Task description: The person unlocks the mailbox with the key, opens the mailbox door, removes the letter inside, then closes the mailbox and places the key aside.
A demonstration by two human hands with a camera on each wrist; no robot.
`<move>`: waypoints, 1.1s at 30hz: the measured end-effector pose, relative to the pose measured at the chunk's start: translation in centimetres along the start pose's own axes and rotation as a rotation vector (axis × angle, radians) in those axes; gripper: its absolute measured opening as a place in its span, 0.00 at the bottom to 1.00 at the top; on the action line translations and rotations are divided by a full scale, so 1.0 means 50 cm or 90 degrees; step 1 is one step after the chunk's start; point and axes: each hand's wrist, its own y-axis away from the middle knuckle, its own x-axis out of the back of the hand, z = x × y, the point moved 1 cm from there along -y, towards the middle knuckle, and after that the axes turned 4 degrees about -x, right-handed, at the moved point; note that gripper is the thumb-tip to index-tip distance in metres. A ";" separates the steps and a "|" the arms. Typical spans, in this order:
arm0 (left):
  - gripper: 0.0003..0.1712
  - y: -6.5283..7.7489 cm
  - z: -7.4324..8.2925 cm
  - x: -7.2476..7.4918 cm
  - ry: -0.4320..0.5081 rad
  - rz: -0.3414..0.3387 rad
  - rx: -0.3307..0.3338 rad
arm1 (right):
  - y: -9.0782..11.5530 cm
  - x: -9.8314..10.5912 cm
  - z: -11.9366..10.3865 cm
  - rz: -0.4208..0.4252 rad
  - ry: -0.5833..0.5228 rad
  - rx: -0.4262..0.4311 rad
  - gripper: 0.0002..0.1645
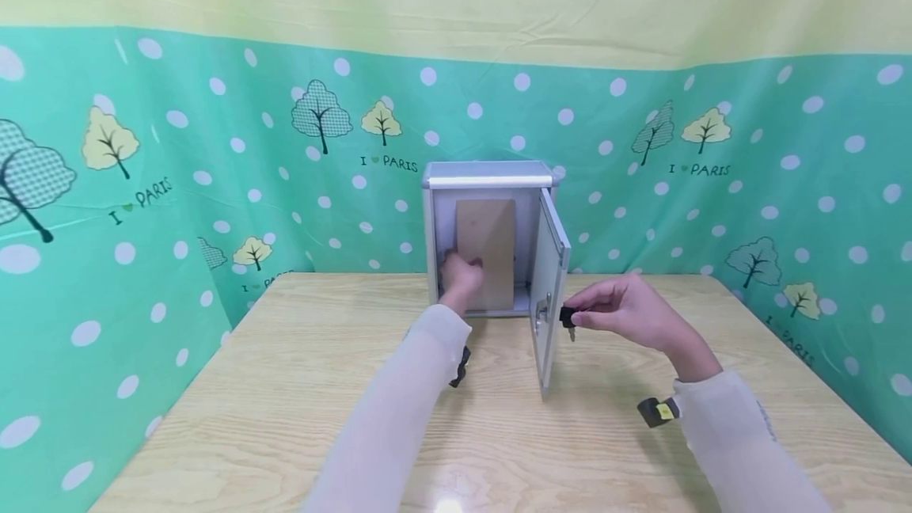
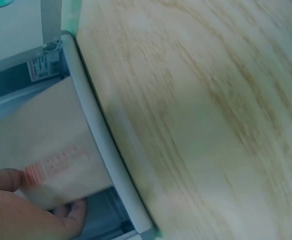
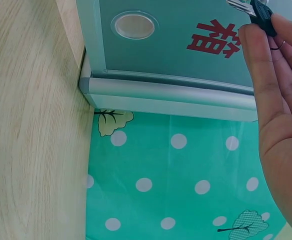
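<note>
A grey metal box (image 1: 492,172) stands against the back curtain, its door (image 1: 552,260) swung out on the right. Inside it a brown paper envelope (image 1: 492,236) leans upright. My left hand (image 1: 461,277) reaches into the box and pinches the envelope at its left edge. In the left wrist view the thumb lies on the front of the envelope (image 2: 51,135), near red print, with fingertips showing below its edge. Beside the door's outer face, my right hand (image 1: 634,313) pinches black-headed keys (image 1: 568,317) between thumb and fingers. The right wrist view shows the keys' (image 3: 261,17) metal blades pointing left.
The box stands at the far edge of a wood-grain table (image 1: 321,418). A green dotted curtain (image 1: 242,117) closes in the back and sides. The door carries a red printed character (image 3: 215,39) and a round window (image 3: 134,26). Its latch (image 1: 543,309) faces inward.
</note>
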 end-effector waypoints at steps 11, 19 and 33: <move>0.23 -0.002 -0.014 0.005 -0.016 -0.007 -0.053 | -0.002 0.001 0.000 -0.002 -0.011 0.009 0.12; 0.21 0.006 -0.009 0.010 -0.033 -0.025 -0.104 | -0.002 0.001 0.000 -0.006 -0.020 0.009 0.13; 0.14 0.031 0.012 0.025 -0.036 -0.057 -0.166 | 0.000 0.002 0.002 -0.007 -0.021 0.014 0.12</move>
